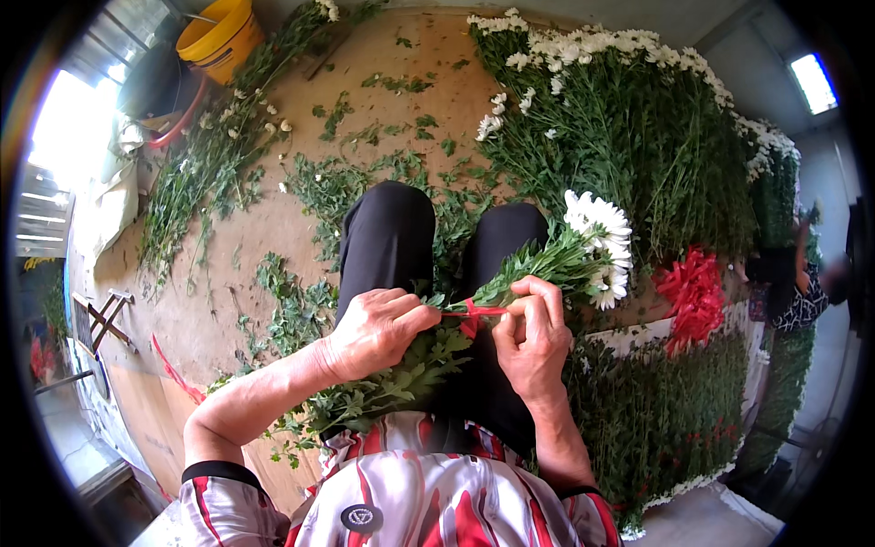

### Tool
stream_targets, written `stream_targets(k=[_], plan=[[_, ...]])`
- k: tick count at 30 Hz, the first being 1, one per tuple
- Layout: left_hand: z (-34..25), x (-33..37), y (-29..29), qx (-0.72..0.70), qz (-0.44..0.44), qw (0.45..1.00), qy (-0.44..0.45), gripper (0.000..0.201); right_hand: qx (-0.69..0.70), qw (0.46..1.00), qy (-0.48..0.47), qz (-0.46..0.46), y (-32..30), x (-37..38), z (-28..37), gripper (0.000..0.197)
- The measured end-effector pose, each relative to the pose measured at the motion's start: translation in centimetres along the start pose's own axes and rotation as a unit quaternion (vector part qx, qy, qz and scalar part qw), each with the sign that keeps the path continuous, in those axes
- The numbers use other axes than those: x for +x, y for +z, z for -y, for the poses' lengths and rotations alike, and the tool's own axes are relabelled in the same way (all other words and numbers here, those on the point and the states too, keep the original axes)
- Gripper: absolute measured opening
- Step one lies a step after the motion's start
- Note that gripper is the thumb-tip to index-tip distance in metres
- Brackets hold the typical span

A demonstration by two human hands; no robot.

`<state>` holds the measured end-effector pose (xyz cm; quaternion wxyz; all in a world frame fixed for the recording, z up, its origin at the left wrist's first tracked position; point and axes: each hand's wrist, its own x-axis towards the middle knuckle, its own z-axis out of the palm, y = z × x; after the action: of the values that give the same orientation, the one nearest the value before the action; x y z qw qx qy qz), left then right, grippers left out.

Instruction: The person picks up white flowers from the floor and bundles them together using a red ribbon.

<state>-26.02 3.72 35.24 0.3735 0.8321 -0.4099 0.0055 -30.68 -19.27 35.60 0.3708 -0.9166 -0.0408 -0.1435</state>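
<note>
Over the lap, the left hand [374,330] and right hand [529,333] each pinch a red ribbon [474,313] in their fingers, wrapped around a white flower bunch [556,255]. A large flower pile [638,137] lies far right, and a yellow bucket [219,32] stands far left.

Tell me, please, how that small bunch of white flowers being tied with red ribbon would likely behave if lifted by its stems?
The bunch of white flowers is small, held between the left hand and right hand, so probably light. Its thin green stems would likely bend, letting the heads droop. The petals look delicate and could bruise. The red ribbon looks thin and may slip if loose.
</note>
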Motion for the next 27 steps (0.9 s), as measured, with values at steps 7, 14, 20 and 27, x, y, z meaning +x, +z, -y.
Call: stream_targets(k=[7, 14, 20, 27], plan=[[-2.2, -3.8, -2.3, 0.002, 0.002, 0.991, -0.137, 0.04, 0.018, 1.0, 0.009, 0.002, 0.7, 0.0, 0.4, 0.011], [-5.3, -13.7, -4.5, 0.057, 0.195, 0.901, -0.383, 0.092, 0.44, 0.792, 0.336, 0.257, -0.3, -8.2, 2.2, 0.052], [-1.8, -10.3, -2.5, 0.167, -0.015, 0.983, -0.07, 0.05, 0.643, 0.668, 0.353, 0.126, 4.3, -5.6, 0.2, 0.06], [-2.5, 1.1, -5.0, 0.153, -0.236, 0.955, 0.097, 0.045, 0.689, 0.676, 0.261, -0.017, 0.5, 2.5, -2.8, 0.056]])
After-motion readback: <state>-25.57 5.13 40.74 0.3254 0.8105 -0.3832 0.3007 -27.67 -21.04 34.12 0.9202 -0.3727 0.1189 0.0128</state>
